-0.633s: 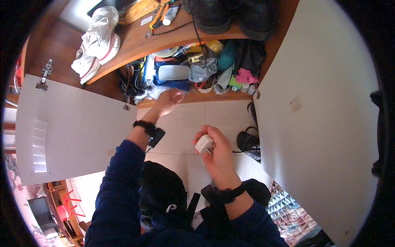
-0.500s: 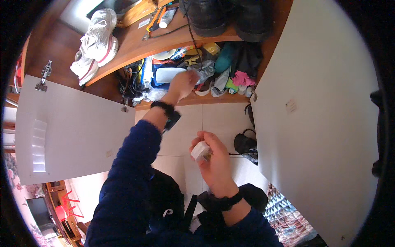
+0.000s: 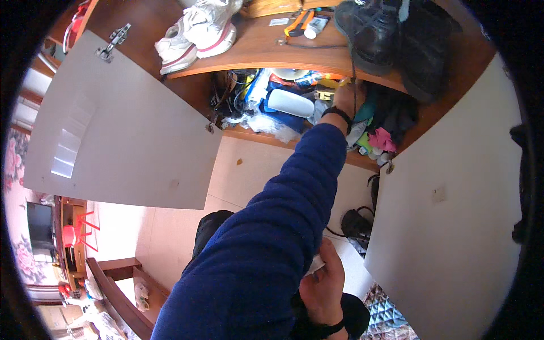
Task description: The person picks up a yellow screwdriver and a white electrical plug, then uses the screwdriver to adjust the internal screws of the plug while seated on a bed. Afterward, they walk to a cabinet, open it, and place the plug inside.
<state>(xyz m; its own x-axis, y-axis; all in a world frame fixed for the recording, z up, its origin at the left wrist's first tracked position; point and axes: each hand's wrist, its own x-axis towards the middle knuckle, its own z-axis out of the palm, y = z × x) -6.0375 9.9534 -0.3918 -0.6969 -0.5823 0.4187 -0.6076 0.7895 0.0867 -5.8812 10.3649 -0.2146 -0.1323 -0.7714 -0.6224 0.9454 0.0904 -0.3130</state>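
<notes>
My left hand point(image 3: 352, 97) reaches under the shelf into the cluttered lower compartment of a brown cabinet. Its fingers are mostly hidden, beside something yellow point(image 3: 343, 83). Just left of the wrist lies a rounded pale grey case point(image 3: 290, 103) on dark blue cloth. Lower down, my right hand point(image 3: 327, 290) is closed around a small white object point(image 3: 315, 264), partly covered by my left sleeve. The kind of this object cannot be made out.
White sneakers point(image 3: 208, 28), orange-handled pliers point(image 3: 300, 24), a white tube point(image 3: 316, 26) and black boots point(image 3: 374, 37) occupy the shelf. White doors stand open at left point(image 3: 124, 136) and right point(image 3: 453, 226). A black bag point(image 3: 357, 224) rests on the floor by the right door.
My left hand has moved right and deeper into the compartment, away from the grey case. The right hand has lowered, still holding the white object. The whole view has shifted.
</notes>
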